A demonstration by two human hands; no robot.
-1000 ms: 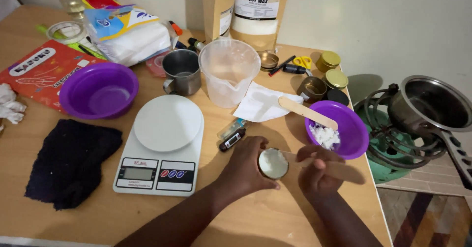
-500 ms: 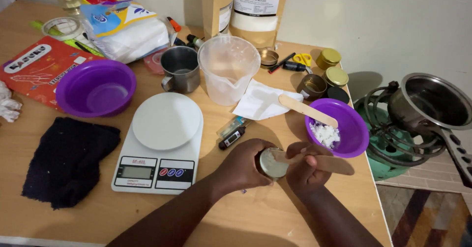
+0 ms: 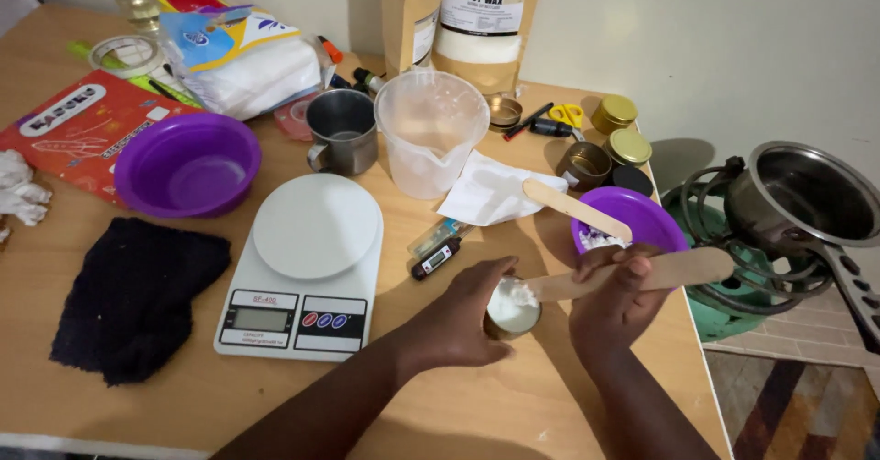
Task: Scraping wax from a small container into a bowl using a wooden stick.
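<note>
Left hand: the left hand [image 3: 463, 318] is curled around a small tin [image 3: 511, 309], holding it on the table [image 3: 513, 414] near the front right corner.
Right hand: the right hand [image 3: 616, 297] grips a wooden stick [image 3: 632, 275], whose tip lies over the tin's mouth.
Tin: it holds white flakes heaped at the top.
Bowl: a purple bowl [image 3: 642, 217] sits just behind the right hand, at the right edge, with a second stick [image 3: 576, 209] resting across it.
Scale: a white scale [image 3: 307, 263] stands left of the left hand.
Thermometer: it [image 3: 435, 258] lies between scale and tin.
</note>
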